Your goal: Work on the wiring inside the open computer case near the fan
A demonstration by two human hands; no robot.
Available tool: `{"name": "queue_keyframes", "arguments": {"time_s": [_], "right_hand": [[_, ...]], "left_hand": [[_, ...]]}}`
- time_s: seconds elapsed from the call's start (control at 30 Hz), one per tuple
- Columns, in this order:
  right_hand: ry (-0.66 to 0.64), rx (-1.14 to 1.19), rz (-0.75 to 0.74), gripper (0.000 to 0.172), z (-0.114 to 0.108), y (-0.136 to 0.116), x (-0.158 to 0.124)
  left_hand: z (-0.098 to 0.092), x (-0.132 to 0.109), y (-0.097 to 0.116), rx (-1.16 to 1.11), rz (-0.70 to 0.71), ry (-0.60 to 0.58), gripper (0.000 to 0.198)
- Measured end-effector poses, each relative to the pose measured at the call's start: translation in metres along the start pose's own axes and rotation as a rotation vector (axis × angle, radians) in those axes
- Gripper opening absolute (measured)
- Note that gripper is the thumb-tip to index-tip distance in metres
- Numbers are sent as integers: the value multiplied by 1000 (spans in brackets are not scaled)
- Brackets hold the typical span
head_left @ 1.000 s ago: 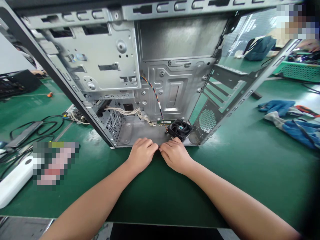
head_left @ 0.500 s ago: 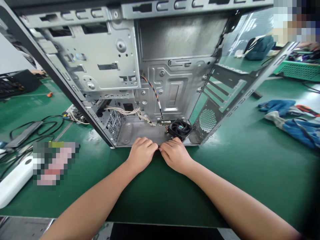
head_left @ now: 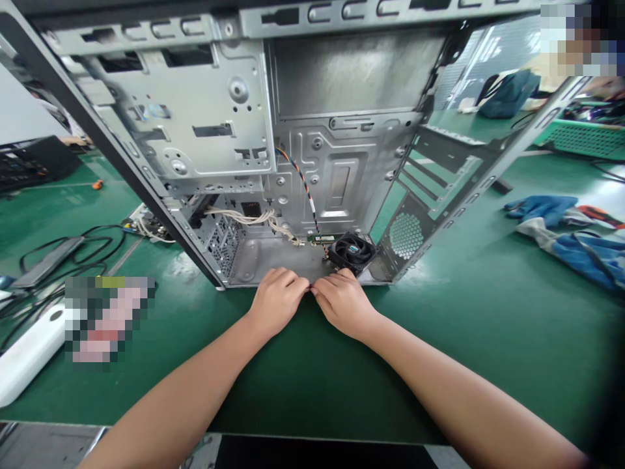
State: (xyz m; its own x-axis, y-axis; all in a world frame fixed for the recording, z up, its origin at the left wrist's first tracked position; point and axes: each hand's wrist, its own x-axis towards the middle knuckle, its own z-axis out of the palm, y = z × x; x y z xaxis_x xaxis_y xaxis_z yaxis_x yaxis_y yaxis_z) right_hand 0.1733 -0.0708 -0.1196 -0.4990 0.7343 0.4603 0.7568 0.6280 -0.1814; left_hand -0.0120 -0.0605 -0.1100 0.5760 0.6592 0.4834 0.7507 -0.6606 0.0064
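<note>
An open computer case (head_left: 336, 137) stands upright, its bare metal inside facing me. My left hand (head_left: 278, 296) and my right hand (head_left: 344, 303) meet at the middle of its lower front edge, fingers curled and fingertips nearly touching. Something small and dark shows between the fingertips, too little of it to name. Just behind my right hand a black cooling fan (head_left: 352, 251) lies on the case floor. A green circuit stick (head_left: 322, 239) is beside it. White cables (head_left: 244, 215) and a multicoloured braided cable (head_left: 305, 185) hang inside the case.
On the green table (head_left: 312, 384), a white long object (head_left: 32, 355), black cables and a grey power strip (head_left: 49, 260) lie to the left. Blue-and-grey gloves (head_left: 561, 228) and a green basket (head_left: 581, 138) are at the right. Another black case (head_left: 36, 163) stands far left.
The view has shifted very slightly. Both hands keep their place and grip at the case's lower edge.
</note>
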Motion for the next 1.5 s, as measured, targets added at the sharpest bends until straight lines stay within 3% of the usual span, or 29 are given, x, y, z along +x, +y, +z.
{"name": "queue_keyframes", "arguments": {"time_s": [0.93,1.5], "right_hand": [[19,-15,-14,25,3,1,0],[6,-38,-19,27,2,1,0]], "left_hand": [[0,2,-2,83,101,52,21],[4,0,-1,126,77,99,15]]}}
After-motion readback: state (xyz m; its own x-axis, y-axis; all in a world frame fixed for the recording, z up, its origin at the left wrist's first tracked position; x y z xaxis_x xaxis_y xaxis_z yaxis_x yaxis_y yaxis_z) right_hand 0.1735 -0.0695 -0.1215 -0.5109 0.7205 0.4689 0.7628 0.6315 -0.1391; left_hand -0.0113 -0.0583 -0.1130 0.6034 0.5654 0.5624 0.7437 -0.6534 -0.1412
